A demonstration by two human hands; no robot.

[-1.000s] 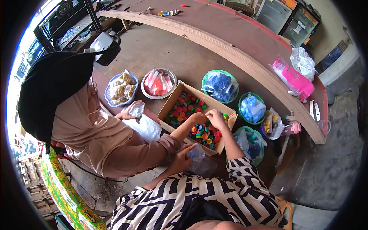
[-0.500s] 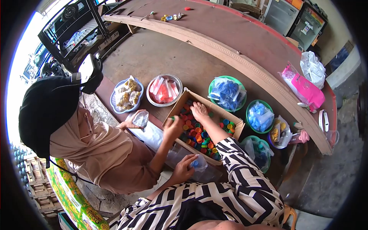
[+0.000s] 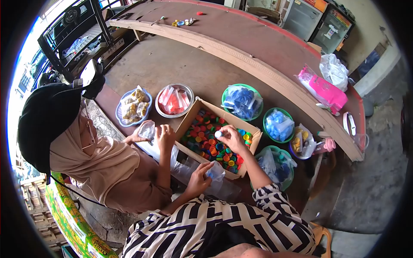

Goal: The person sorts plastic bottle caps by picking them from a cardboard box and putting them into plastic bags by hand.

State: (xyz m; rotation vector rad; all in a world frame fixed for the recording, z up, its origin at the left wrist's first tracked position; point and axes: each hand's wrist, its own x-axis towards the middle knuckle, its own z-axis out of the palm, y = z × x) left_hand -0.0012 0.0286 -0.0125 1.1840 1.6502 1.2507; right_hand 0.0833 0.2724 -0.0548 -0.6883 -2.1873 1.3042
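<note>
Over a cardboard box (image 3: 188,116) of loose bottle caps (image 3: 215,148) in red, green, yellow and blue, my right hand (image 3: 233,141) pinches a pale bottle cap (image 3: 218,134). My left hand (image 3: 198,179), closer to my body, grips a small clear plastic bag (image 3: 216,171) with something blue inside. On my left, a co-worker's hand (image 3: 165,138) is by the box's left edge. That person's other hand (image 3: 137,134) holds another clear bag (image 3: 147,130).
Beyond the box are a blue basket (image 3: 119,116) of bagged yellow-brown caps and a metal bowl (image 3: 192,96) with bagged red ones. Green baskets (image 3: 260,112) of blue bags stand right. A wooden beam (image 3: 241,60) crosses behind, with a pink pack (image 3: 329,96) past it.
My right hand has risen from among the caps toward me, now with a pale cap in its fingers. The co-worker's hand has left the box and moved to their bag.
</note>
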